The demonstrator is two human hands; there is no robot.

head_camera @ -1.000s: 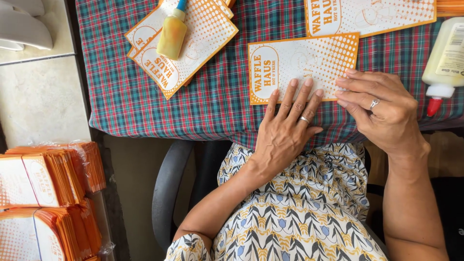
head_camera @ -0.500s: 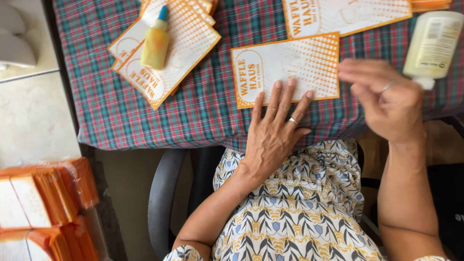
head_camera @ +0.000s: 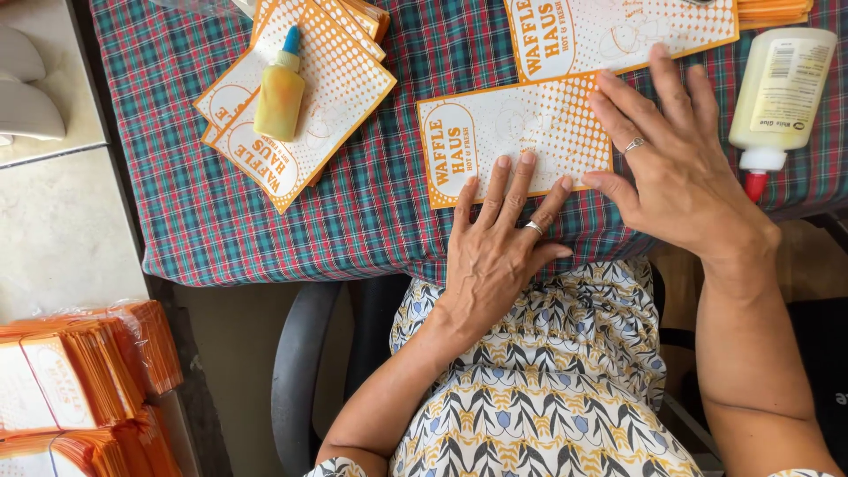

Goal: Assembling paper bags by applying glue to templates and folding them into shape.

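I see both hands flat on an orange-and-white sleeve (head_camera: 512, 141) lying on the plaid cloth (head_camera: 371, 212) near the table's front edge; the left hand (head_camera: 499, 247) presses its lower edge, fingers spread; the right hand (head_camera: 676, 168) covers its right end, fingers splayed, gripping nothing; a small yellow bottle (head_camera: 279, 93) rests on a stack (head_camera: 300, 106) to the left; a white glue bottle (head_camera: 777, 88) lies at right.

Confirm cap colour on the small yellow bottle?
Blue cap, on the small yellow bottle lying on the card stack; head view.
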